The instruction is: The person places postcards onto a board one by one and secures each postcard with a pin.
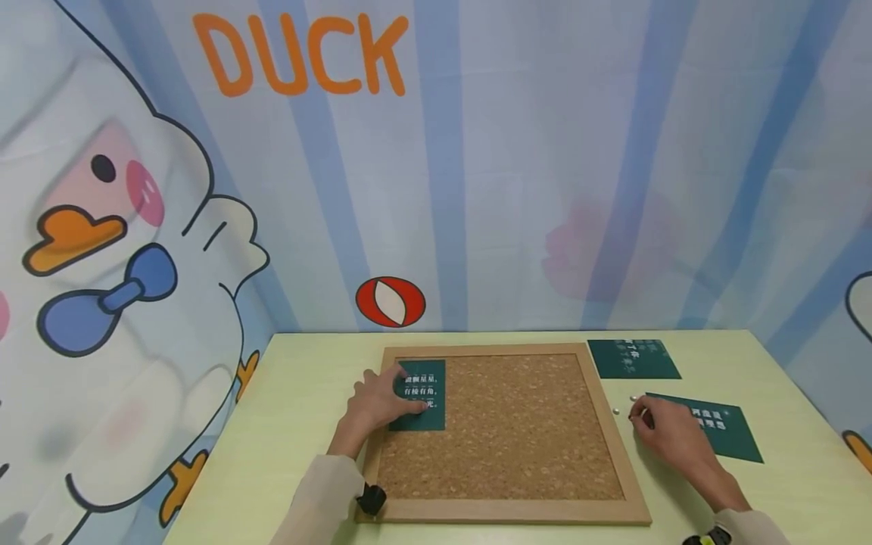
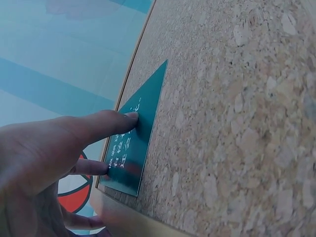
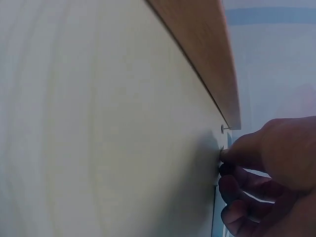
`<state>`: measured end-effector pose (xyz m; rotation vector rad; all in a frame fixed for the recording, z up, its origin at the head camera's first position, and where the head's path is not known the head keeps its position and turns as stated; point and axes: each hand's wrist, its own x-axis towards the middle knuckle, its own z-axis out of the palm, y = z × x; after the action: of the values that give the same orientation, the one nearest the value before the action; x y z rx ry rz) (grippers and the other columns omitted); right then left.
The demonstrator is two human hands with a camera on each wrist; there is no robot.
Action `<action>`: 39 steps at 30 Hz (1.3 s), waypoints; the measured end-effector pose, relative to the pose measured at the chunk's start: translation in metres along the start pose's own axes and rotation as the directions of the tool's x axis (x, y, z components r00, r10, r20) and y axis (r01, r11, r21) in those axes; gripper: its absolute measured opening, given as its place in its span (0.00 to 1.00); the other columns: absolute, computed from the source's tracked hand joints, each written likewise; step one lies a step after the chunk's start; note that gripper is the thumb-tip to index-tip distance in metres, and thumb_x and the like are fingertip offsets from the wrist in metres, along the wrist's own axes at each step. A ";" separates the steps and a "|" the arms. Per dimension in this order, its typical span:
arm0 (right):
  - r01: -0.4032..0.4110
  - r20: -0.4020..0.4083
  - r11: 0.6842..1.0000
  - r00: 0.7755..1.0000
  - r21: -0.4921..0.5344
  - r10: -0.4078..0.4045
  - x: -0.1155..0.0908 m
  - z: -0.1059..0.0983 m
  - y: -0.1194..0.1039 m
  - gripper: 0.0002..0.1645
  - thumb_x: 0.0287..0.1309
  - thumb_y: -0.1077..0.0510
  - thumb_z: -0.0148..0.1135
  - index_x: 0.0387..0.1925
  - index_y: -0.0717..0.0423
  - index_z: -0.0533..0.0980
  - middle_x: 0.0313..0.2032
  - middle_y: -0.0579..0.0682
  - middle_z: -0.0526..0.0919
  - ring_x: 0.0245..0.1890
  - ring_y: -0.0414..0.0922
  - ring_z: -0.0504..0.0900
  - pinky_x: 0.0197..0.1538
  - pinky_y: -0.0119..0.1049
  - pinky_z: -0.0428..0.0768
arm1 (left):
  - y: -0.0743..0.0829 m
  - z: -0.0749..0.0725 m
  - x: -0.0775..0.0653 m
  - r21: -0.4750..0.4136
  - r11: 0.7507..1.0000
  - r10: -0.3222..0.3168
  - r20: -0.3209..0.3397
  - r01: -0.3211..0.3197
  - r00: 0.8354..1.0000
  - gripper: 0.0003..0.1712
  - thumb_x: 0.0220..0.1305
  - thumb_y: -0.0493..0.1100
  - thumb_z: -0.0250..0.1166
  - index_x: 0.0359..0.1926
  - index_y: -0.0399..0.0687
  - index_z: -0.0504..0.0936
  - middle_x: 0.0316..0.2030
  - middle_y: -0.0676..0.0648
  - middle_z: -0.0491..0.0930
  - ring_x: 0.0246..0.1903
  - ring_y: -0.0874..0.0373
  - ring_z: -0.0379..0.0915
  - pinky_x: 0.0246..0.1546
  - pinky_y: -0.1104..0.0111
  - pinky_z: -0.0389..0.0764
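A dark green card point(image 1: 436, 378) with white printed characters lies at the upper left corner of the framed cork board point(image 1: 518, 431). My left hand point(image 1: 376, 403) rests on it, fingers spread; in the left wrist view the thumb point(image 2: 129, 116) presses the card's face while a finger touches its edge area. Right of the board, my right hand point(image 1: 671, 431) is low over the table, fingers curled and fingertips close together. Small thumbtacks lie by those fingertips, one point(image 1: 616, 412) nearer the frame, another point(image 1: 633, 398) just beyond. Whether the fingertips pinch a tack is hidden.
Two more green cards lie on the table right of the board: one point(image 1: 633, 359) at the back, another point(image 1: 732, 431) partly behind my right hand. The board's raised wooden frame point(image 1: 504, 512) borders the cork. A duck-printed curtain point(image 1: 518, 166) hangs behind the pale table point(image 1: 259, 439).
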<state>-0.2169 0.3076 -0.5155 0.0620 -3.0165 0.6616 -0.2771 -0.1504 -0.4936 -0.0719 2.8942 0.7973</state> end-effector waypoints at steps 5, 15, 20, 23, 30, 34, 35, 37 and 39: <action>-0.022 0.003 1.000 1.000 0.016 0.022 0.000 0.001 0.000 0.02 0.65 0.66 0.63 0.37 0.62 0.81 0.27 0.48 0.79 0.27 0.45 0.74 0.31 0.43 0.74 | 0.000 0.000 0.000 0.002 1.000 0.004 -0.006 -0.004 1.000 0.45 0.51 0.64 0.80 0.66 0.54 0.76 0.60 0.31 0.68 0.56 0.34 0.65 0.51 0.35 0.75; 0.007 0.001 1.000 1.000 0.009 -0.007 0.001 0.004 -0.001 0.03 0.66 0.65 0.62 0.37 0.62 0.80 0.27 0.48 0.79 0.27 0.44 0.75 0.31 0.44 0.75 | 0.000 0.000 -0.001 0.012 1.000 0.003 0.001 -0.003 1.000 0.44 0.51 0.64 0.80 0.65 0.54 0.77 0.59 0.31 0.68 0.56 0.34 0.65 0.51 0.35 0.75; 0.018 -0.014 1.000 1.000 0.009 -0.018 0.001 0.004 -0.003 0.03 0.66 0.66 0.61 0.35 0.62 0.79 0.27 0.48 0.78 0.27 0.45 0.74 0.31 0.44 0.75 | 0.001 0.000 -0.002 0.012 1.000 0.002 0.002 -0.002 1.000 0.44 0.51 0.64 0.80 0.65 0.54 0.77 0.59 0.31 0.68 0.56 0.34 0.65 0.51 0.35 0.75; 0.019 -0.033 1.000 0.999 0.019 -0.018 0.000 0.003 -0.006 0.03 0.66 0.65 0.60 0.34 0.61 0.77 0.27 0.48 0.78 0.27 0.45 0.74 0.31 0.43 0.74 | 0.000 0.000 -0.002 0.011 1.000 0.001 0.002 -0.001 1.000 0.44 0.51 0.64 0.80 0.65 0.54 0.77 0.59 0.31 0.68 0.56 0.34 0.65 0.51 0.35 0.76; 0.050 -0.083 0.998 0.996 0.049 -0.046 0.003 -0.006 -0.020 0.03 0.65 0.65 0.60 0.35 0.61 0.74 0.29 0.50 0.80 0.27 0.45 0.77 0.29 0.41 0.75 | 0.001 0.000 -0.001 0.004 1.000 0.004 0.002 -0.004 1.000 0.44 0.51 0.64 0.81 0.65 0.54 0.77 0.59 0.31 0.68 0.55 0.35 0.65 0.51 0.35 0.75; 0.088 -0.108 0.994 0.991 0.065 -0.081 0.010 -0.009 -0.034 0.03 0.64 0.65 0.62 0.35 0.61 0.75 0.30 0.51 0.80 0.28 0.45 0.77 0.29 0.40 0.76 | 0.000 0.000 -0.001 0.001 1.000 0.006 0.004 -0.006 1.000 0.44 0.51 0.64 0.81 0.65 0.54 0.77 0.59 0.31 0.68 0.56 0.34 0.65 0.51 0.35 0.75; 0.099 -0.113 0.993 0.989 0.071 -0.091 0.012 -0.009 -0.038 0.03 0.64 0.65 0.63 0.35 0.61 0.75 0.30 0.51 0.80 0.28 0.45 0.78 0.28 0.40 0.76 | 0.000 0.000 -0.001 0.001 1.000 0.005 0.004 -0.005 1.000 0.44 0.51 0.63 0.81 0.65 0.54 0.77 0.59 0.31 0.68 0.56 0.34 0.65 0.51 0.35 0.75; 0.124 -0.125 0.989 0.986 0.076 -0.114 0.017 -0.010 -0.046 0.03 0.65 0.65 0.63 0.35 0.60 0.77 0.29 0.50 0.80 0.28 0.45 0.78 0.28 0.39 0.76 | 0.000 0.000 0.000 0.001 1.000 0.001 0.005 -0.001 1.000 0.44 0.51 0.63 0.81 0.65 0.54 0.77 0.59 0.31 0.68 0.56 0.34 0.65 0.51 0.35 0.75; 0.152 -0.131 0.985 0.981 0.078 -0.141 0.022 -0.011 -0.055 0.03 0.66 0.64 0.63 0.35 0.60 0.78 0.29 0.49 0.81 0.28 0.44 0.78 0.27 0.39 0.76 | 0.001 0.000 0.000 0.002 1.000 -0.001 0.004 0.001 1.000 0.43 0.51 0.63 0.81 0.65 0.54 0.77 0.59 0.31 0.68 0.56 0.34 0.65 0.51 0.35 0.75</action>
<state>-0.2354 0.2614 -0.4813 0.2350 -2.8288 0.7531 -0.2772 -0.1500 -0.4932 -0.0707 2.8908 0.7942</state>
